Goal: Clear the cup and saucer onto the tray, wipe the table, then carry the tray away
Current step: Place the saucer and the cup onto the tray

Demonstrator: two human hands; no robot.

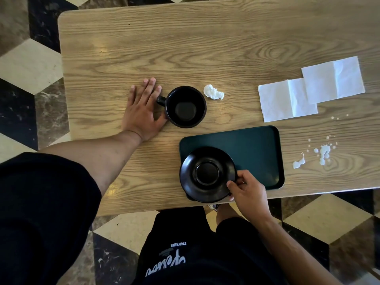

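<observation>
A black cup (185,106) stands upright on the wooden table (185,48), its handle pointing left. My left hand (141,111) lies flat on the table right beside it, fingers apart, thumb touching the cup's side. A black saucer (206,174) sits over the near left corner of the dark green tray (257,149). My right hand (247,191) pinches the saucer's near right rim between thumb and fingers.
A crumpled white tissue (213,92) lies just right of the cup. Two flat white napkins (308,89) overlap at the right. White spilled drops (322,154) spot the table right of the tray. The table's near edge runs just below the saucer.
</observation>
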